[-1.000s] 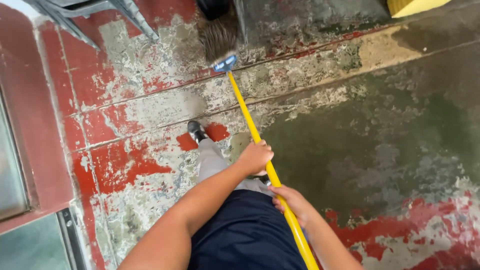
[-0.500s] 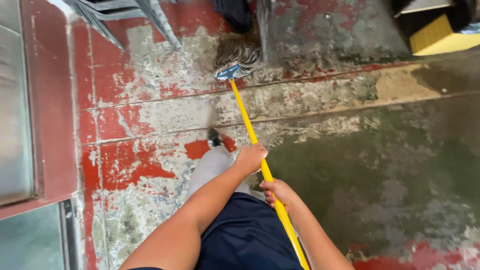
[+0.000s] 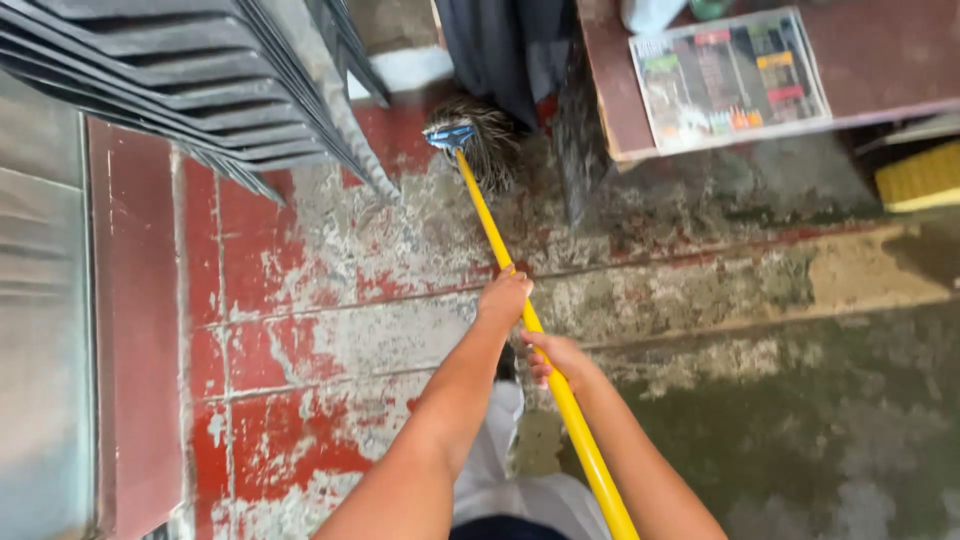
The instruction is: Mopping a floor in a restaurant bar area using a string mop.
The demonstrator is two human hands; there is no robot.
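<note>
I hold a broom with a long yellow handle [image 3: 490, 235] in both hands. My left hand [image 3: 503, 297] grips the handle higher up, and my right hand [image 3: 556, 355] grips it just below. The broom's bristle head [image 3: 478, 140] with a blue collar rests on the worn red and grey floor [image 3: 300, 300], close to a dark hanging cloth [image 3: 500, 50]. My light trouser leg [image 3: 500, 470] shows beneath my arms, with a dark shoe partly hidden behind them.
A stack of grey plastic chairs [image 3: 190, 80] stands at the upper left. A dark red table [image 3: 760, 70] with a printed paper sheet [image 3: 730, 75] is at the upper right. A yellow object [image 3: 920, 175] lies at the right edge, a metal panel [image 3: 40, 330] along the left.
The view has tilted up and forward, bringing the chairs and table into sight. The broom head has reached farther away along the floor towards the dark cloth, both hands still on the handle.
</note>
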